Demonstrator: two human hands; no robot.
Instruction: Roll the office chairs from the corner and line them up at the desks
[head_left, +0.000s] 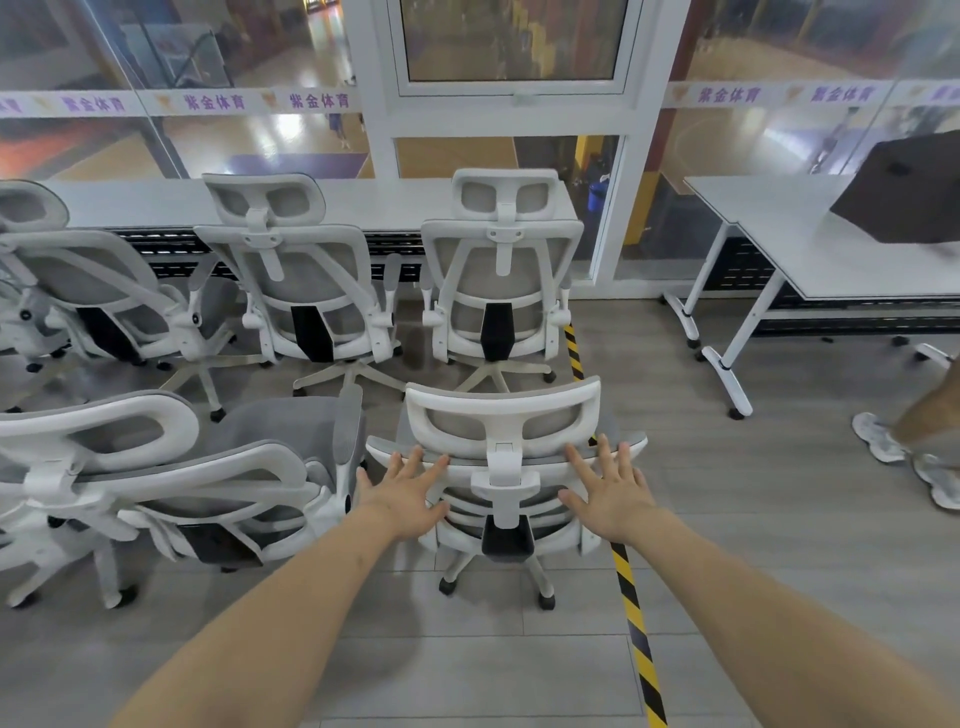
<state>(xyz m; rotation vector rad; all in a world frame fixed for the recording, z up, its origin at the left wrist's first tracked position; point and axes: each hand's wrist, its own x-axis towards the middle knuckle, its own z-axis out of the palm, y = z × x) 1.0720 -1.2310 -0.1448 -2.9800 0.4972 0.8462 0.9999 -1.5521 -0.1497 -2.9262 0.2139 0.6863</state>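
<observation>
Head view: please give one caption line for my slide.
Both open hands, left and right, reach the chair back.

bystander's legs (919, 441) cropped, dark box (906, 195) blurred

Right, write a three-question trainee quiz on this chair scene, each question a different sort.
1. True or false: both hands lie flat and open on the back of the nearest chair.
2. Multiple choice: the striped floor tape is A) red and white, B) yellow and black, C) blue.
3. Short answer: what sits on the right-hand table?

Key:
1. True; the left hand and right hand press the backrest with fingers spread.
2. B.
3. A dark angular object.
</observation>
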